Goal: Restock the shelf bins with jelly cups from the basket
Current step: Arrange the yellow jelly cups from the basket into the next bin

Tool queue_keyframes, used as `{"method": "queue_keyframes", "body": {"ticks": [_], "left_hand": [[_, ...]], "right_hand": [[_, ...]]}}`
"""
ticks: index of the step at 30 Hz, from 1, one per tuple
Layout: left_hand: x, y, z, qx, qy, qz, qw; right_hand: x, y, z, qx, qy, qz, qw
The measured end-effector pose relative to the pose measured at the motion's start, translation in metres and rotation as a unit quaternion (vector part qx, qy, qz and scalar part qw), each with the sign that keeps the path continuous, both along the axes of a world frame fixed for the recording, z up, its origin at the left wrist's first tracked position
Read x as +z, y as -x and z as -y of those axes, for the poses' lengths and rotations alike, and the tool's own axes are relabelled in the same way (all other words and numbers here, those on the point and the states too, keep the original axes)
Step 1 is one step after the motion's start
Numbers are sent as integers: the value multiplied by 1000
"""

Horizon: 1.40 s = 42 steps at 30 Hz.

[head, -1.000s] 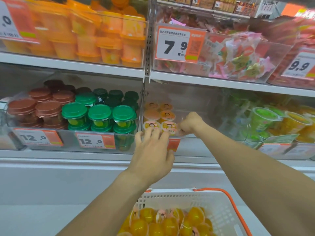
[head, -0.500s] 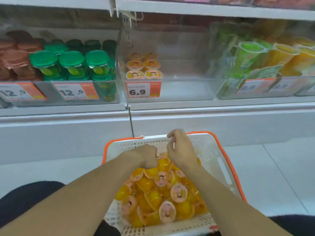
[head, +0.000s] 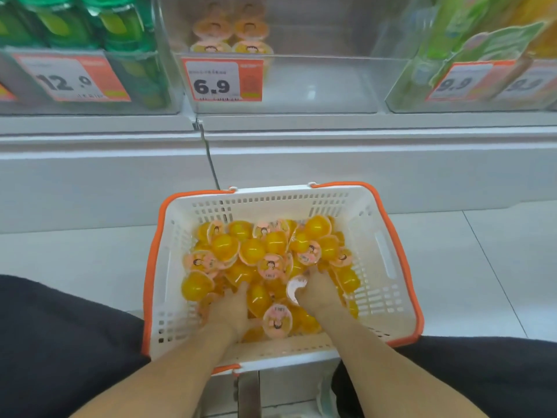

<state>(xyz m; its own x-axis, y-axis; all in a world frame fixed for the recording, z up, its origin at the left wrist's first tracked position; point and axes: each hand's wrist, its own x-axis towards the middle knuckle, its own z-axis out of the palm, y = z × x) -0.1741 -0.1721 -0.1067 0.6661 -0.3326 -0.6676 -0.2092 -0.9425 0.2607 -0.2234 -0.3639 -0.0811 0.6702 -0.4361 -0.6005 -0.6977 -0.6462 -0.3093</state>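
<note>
A: What is seen on the left?

B: Green-lidded jars [head: 120, 28] are stacked in a clear bin, and a price tag [head: 70, 77] marked 12.0 is fixed to its front. Below, a dark trouser leg [head: 60, 342] is seen over the pale floor [head: 75, 260].

A: And in the middle?

B: A bin [head: 316, 86] tagged 6.9 [head: 222, 80] is set on the shelf [head: 271, 128]. Four cups [head: 232, 36] are kept at its left end, two in front and two behind; the rest of its floor is bare. Below the shelf a white basket [head: 376, 251] with orange handles is placed on the floor, and a heap of yellow jelly cups [head: 265, 254] is held inside it, some lid up, some dome up.

A: How are the hands placed?

B: Both are sunk into the near side of the heap. The left hand [head: 232, 309] is laid palm down on the cups, its fingers pushed among them; whether a cup is gripped cannot be told. The right hand [head: 319, 289] is laid just beside it, fingertips buried among the cups, and a pale lid [head: 294, 289] is seen against its thumb side. Its grip cannot be told either.

A: And on the right?

B: Green and yellow packs [head: 482, 40] are kept in a further bin, tagged 9.9 [head: 455, 82]. A second dark leg [head: 482, 372] is seen at the bottom.
</note>
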Motion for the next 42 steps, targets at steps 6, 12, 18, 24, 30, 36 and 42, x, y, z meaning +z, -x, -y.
{"method": "queue_keyframes", "body": {"ticks": [6, 12, 18, 24, 30, 36, 42], "left_hand": [[-1, -2, 10, 34, 19, 60, 997], [8, 3, 22, 60, 13, 79, 995], [29, 4, 20, 144, 94, 65, 983], [82, -44, 15, 309, 265, -255, 877], [164, -81, 30, 355, 534, -423, 640], [240, -104, 31, 264, 599, -443, 613], [292, -122, 28, 129, 448, -279, 839]], "right_hand": [[-16, -8, -2, 0, 57, -35, 998], [-4, -28, 11, 42, 52, -86, 994], [71, -57, 53, 36, -75, -76, 994], [149, -61, 70, -170, -406, 116, 891], [204, -63, 68, -212, -637, 237, 702], [243, -67, 43, -173, -693, 271, 645], [258, -79, 18, -202, -667, 307, 649]]}}
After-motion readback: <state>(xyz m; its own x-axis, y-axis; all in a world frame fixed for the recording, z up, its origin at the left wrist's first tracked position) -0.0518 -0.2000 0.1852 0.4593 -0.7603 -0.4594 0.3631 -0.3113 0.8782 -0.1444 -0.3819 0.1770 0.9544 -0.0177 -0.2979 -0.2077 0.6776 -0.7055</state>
